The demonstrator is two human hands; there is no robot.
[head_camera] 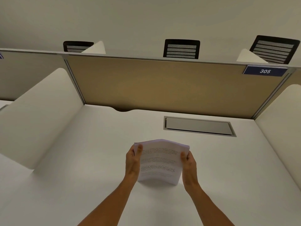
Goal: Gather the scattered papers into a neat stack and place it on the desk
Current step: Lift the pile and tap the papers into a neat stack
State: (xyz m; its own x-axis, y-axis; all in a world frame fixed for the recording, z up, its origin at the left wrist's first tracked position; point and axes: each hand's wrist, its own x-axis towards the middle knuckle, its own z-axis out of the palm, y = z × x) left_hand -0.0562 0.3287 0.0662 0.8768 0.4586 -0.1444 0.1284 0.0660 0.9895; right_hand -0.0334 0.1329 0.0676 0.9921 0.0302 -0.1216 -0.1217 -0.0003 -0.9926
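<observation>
Holding the paper stack (160, 162) upright at lower centre, left hand (132, 162) and right hand (189, 163) clamp its side edges. Bottom edge seems to rest on the desk (81, 168), long axis vertical. Guessing it tips flat, both hands equally near.

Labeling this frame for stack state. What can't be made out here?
- Text on the paper stack: head view, too blurred to read.
- Fingers of the left hand and right hand: behind the stack, only thumbs show.
- Stack's bottom edge against the desk: touching or lifted, cannot tell.
- Sheet count: edges too fine.
- Near desk edge: cut off by the frame.
</observation>
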